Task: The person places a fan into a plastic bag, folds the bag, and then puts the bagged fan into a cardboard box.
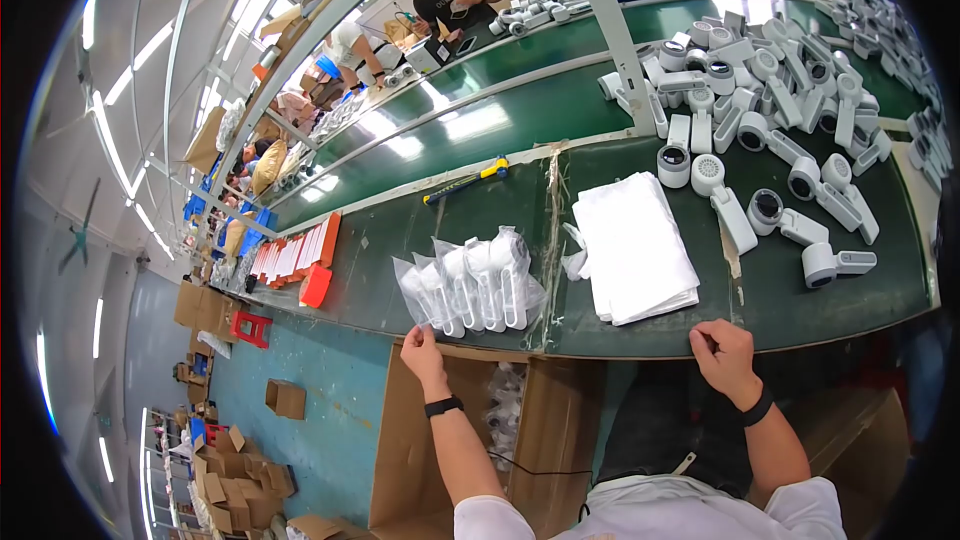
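Observation:
My left hand point(425, 352) is closed at the table's front edge, fingertips by the lower left corner of a row of clear plastic bags point(470, 285). Each bag holds a white handled device with a round head. Whether the fingers pinch the plastic, I cannot tell. My right hand point(726, 355) is curled at the same edge, to the right of a stack of thin white sheets or bags point(635, 250), with nothing visible in it. Beyond lie many loose grey-white handled devices point(765, 210), some with dark round faces, others with perforated ones.
A yellow-and-black tool point(467, 181) lies behind the bagged row. Orange-and-white boxes point(300, 252) line the table's left end. Below the edge stands an open carton point(560, 420) with bagged devices inside. A metal post point(612, 35) rises before a green conveyor point(500, 105); people work beyond it.

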A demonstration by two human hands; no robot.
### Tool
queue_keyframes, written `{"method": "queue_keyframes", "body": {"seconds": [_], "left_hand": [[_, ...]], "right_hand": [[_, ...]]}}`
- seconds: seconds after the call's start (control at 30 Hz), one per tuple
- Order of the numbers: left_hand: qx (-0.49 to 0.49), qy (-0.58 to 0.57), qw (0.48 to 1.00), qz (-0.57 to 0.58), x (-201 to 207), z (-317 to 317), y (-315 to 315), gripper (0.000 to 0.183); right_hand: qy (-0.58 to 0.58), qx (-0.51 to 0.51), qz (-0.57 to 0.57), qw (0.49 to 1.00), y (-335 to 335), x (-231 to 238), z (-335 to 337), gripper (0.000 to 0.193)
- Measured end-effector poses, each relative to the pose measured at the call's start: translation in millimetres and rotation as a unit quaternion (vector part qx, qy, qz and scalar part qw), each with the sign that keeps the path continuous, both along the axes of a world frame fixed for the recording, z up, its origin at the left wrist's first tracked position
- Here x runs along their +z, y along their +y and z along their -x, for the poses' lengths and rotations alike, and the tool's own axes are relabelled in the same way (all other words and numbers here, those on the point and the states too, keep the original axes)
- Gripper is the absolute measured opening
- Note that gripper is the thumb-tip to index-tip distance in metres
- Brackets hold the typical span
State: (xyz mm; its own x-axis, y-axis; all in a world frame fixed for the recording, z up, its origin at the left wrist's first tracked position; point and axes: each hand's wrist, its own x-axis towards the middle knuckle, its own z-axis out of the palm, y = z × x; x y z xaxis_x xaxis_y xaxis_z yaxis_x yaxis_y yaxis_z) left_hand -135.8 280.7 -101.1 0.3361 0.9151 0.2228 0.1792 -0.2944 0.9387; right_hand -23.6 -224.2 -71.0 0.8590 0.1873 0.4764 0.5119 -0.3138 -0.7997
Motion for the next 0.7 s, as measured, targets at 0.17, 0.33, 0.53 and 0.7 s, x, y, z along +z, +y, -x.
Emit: {"method": "queue_keyframes", "body": {"seconds": [0.17, 0.33, 0.53, 0.7], "left_hand": [[0.063, 0.096, 0.985, -0.129, 8.6, -0.8, -20.2, 0.024], [0.166, 0.141, 0.934, -0.284, 20.5, 12.2, -45.3, 0.027], [0.103, 0.117, 0.96, -0.231, 35.4, 6.7, -33.2, 0.047], [0.017, 0.307, 0.922, -0.235, 73.6, -52.3, -51.7, 0.072]], "right_hand": [[-0.006, -0.004, 0.009, 1.0, -0.2, -0.9, -0.5, 0.004], [-0.017, -0.01, 0.013, 1.0, -1.0, -0.2, -0.9, 0.004], [-0.021, -0.007, 0.015, 1.0, 2.3, 1.5, -0.7, 0.004], [-0.037, -0.014, 0.023, 0.999, 0.0, 1.0, -0.5, 0.005]]}}
